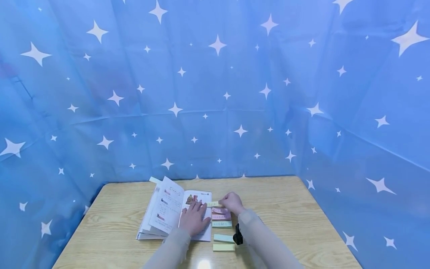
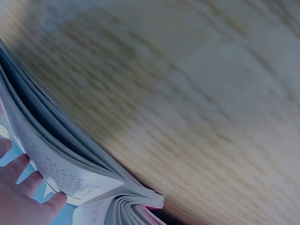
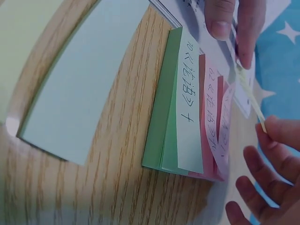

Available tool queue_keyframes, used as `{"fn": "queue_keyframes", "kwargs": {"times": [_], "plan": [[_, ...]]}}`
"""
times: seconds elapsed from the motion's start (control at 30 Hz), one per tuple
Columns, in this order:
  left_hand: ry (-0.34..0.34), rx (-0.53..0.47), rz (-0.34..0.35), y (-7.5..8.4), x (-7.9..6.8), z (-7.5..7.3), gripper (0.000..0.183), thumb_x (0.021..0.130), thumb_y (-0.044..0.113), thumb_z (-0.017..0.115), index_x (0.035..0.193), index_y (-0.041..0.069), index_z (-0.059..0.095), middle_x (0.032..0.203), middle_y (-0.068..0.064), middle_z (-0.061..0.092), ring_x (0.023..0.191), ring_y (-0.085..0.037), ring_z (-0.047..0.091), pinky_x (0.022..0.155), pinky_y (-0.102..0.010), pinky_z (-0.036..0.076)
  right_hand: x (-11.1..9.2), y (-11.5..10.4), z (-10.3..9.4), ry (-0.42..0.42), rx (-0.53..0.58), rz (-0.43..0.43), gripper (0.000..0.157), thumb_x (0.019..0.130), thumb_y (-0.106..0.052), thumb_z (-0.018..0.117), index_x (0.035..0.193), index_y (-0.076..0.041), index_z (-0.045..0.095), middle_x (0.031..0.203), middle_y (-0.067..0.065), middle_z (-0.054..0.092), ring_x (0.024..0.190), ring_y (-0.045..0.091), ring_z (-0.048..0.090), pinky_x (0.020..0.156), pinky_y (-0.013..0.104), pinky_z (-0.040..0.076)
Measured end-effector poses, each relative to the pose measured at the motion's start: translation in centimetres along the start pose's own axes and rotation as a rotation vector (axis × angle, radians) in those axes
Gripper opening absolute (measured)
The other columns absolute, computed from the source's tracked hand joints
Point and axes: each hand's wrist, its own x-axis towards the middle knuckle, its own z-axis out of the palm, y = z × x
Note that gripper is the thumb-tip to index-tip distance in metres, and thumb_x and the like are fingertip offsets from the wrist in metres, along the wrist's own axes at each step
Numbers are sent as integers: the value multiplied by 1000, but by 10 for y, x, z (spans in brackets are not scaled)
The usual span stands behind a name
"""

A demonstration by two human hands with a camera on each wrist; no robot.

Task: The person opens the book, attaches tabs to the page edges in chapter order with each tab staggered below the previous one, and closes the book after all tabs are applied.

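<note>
An open book [image 1: 170, 206] with printed pages lies on the table. My left hand [image 1: 194, 219] rests spread on its right page, fingers straight. At that page's right edge my right hand [image 1: 232, 202] pinches the outer end of a yellow sticky note [image 1: 213, 204] between thumb and finger. In the right wrist view, left fingertips [image 3: 244, 58] touch the note's [image 3: 251, 97] other end. Below the note, pink sticky notes [image 1: 221, 216] and a green sticky note [image 3: 189, 112], all with handwriting, stick out from the page edge. The left wrist view shows the book's curved pages [image 2: 70, 173].
A blank pale green sticky pad [image 1: 223, 238] and a yellow sticky pad [image 1: 224, 247] lie on the wooden table [image 1: 285, 209] in front of the written notes. A white tab [image 1: 155, 180] sticks out at the book's top left. Behind stands a blue star-patterned curtain [image 1: 201, 89].
</note>
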Motion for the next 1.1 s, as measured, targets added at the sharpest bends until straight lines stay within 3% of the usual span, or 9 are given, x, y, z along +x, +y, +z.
{"fn": "queue_keyframes", "kwargs": {"times": [0.4, 0.9, 1.0, 1.1], "plan": [[-8, 52, -30, -2, -4, 10, 60, 94, 53, 51, 142, 17, 51, 146, -10, 45, 138, -33, 34, 106, -64, 28, 1, 2, 7, -17, -36, 11, 22, 86, -18, 71, 69, -5, 68, 59, 3, 59, 53, 14, 48, 55, 28, 44], [-86, 15, -72, 10, 2, 1, 55, 95, 47, 53, 140, 16, 53, 147, -9, 45, 138, -34, 33, 105, -70, 25, -3, 5, 0, -27, -77, -20, 33, 88, -17, 68, 58, -8, 59, 49, -4, 40, 45, 12, 35, 48, 26, 35], [-99, 13, -84, 10, 6, -1, 54, 95, 45, 55, 140, 16, 53, 147, -9, 44, 139, -34, 33, 103, -72, 24, -4, 2, -3, -2, -91, -27, 20, 90, -17, 67, 73, -6, 68, 60, -3, 51, 54, 12, 45, 54, 28, 44], [-121, 2, -98, 9, 8, -5, 53, 95, 42, 56, 141, 17, 52, 149, -8, 43, 139, -33, 32, 103, -73, 22, -9, -2, -7, 24, -116, -83, 14, 90, -16, 66, 94, -3, 71, 83, 4, 65, 74, 19, 60, 70, 37, 53]]}}
